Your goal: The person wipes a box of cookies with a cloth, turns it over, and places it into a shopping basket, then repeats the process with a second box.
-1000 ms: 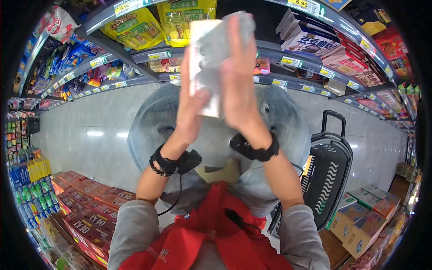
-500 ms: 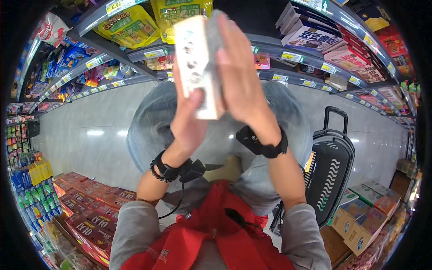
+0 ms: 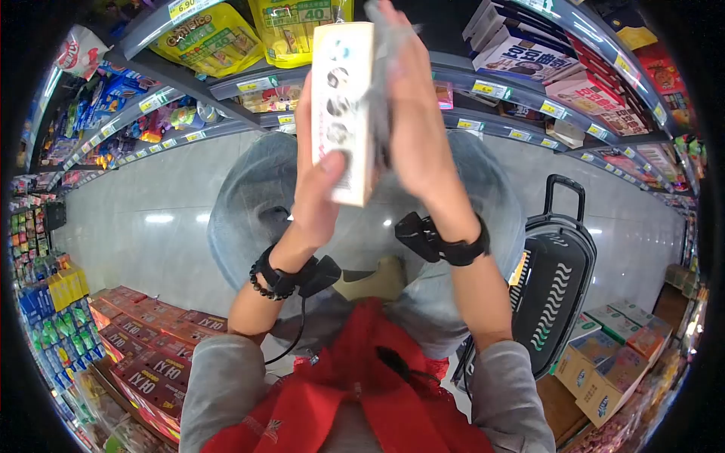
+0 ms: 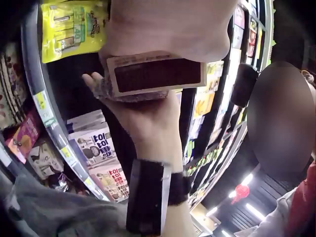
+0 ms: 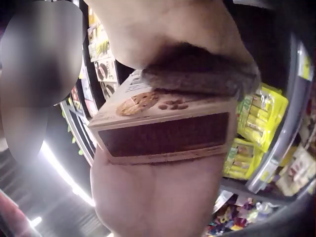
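Note:
A light-coloured cookie box (image 3: 343,113) stands raised in front of me, its narrow printed side towards the head camera. My left hand (image 3: 317,181) grips its left side, the thumb laid over that narrow side. On the opposite side, my right hand (image 3: 419,128) presses a grey cloth (image 3: 384,60) against the box with long, straight fingers. Cookies and almonds are printed on the carton (image 5: 163,133) in the right wrist view, beside a dark end panel. The cloth (image 5: 197,81) shows there between palm and carton.
Shelves ahead hold yellow snack bags (image 3: 208,41) and cookie boxes (image 3: 521,57). A black shopping basket (image 3: 555,294) with a raised handle stands on the floor at my right. Red cartons (image 3: 155,355) are stacked behind me at left, other cartons (image 3: 612,362) at right.
The box has turned so its printed narrow side faces the head camera more. My right hand and the cloth have shifted over its right side; the left hand keeps its grip.

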Action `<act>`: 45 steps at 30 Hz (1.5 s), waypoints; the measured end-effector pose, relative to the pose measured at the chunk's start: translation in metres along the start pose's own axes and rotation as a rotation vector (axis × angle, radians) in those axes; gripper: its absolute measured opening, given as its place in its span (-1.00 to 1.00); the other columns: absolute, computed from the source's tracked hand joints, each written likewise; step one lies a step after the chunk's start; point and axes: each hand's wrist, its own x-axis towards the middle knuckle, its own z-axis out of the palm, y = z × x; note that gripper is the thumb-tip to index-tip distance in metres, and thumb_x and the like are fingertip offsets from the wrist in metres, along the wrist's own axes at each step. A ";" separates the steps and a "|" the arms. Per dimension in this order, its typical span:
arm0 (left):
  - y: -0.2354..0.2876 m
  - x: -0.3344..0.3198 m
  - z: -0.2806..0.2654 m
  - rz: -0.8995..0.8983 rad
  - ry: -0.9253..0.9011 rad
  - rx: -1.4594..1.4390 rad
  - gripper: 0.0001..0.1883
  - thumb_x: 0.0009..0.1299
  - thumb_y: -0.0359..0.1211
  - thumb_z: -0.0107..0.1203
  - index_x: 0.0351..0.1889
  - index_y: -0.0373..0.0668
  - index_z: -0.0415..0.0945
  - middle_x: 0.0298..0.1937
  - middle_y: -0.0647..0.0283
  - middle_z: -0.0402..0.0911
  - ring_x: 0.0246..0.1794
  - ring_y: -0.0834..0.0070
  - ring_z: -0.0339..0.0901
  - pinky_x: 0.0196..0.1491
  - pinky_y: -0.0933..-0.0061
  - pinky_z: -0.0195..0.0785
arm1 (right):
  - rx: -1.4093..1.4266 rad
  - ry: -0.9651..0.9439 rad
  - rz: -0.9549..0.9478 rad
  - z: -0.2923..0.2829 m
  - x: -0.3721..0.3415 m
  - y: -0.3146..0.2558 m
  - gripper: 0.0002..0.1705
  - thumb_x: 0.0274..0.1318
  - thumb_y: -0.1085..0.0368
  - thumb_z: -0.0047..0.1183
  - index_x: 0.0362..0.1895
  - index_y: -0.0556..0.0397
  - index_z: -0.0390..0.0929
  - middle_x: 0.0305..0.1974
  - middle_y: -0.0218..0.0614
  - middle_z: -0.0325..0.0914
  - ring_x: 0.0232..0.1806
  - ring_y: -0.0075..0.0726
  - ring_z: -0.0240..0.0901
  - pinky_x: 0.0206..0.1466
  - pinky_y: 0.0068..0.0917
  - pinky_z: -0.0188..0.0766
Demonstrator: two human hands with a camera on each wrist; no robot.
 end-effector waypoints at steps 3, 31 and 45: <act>0.004 0.004 -0.002 0.132 0.030 0.012 -0.11 0.38 -0.02 -0.06 0.56 -0.13 -0.24 0.45 0.08 0.15 0.42 0.23 0.20 0.40 0.20 0.06 | 0.239 0.044 0.208 0.014 -0.011 0.011 -0.35 0.51 0.05 -0.51 0.51 0.15 -0.03 0.52 0.15 -0.13 0.56 0.21 -0.26 0.58 -0.17 -0.26; 0.003 0.004 -0.004 0.079 -0.069 -0.166 -0.21 0.37 0.02 -0.15 0.46 -0.29 0.07 0.39 0.02 0.30 0.37 0.22 0.30 0.39 0.19 0.11 | -0.218 0.195 0.092 0.006 -0.026 -0.002 -0.31 0.39 0.11 -0.30 0.42 0.37 0.04 0.30 0.26 0.06 0.28 0.32 0.01 0.42 0.03 -0.11; -0.004 0.007 -0.028 -0.172 -0.150 -0.723 -0.36 0.47 0.03 -0.25 0.36 -0.19 0.31 0.24 0.12 0.51 0.18 0.27 0.51 0.24 0.24 0.34 | -0.589 0.070 -0.010 0.029 -0.032 -0.013 -0.16 0.22 0.05 -0.09 0.45 0.32 0.06 0.32 0.22 0.04 0.35 0.37 -0.05 0.36 0.15 -0.12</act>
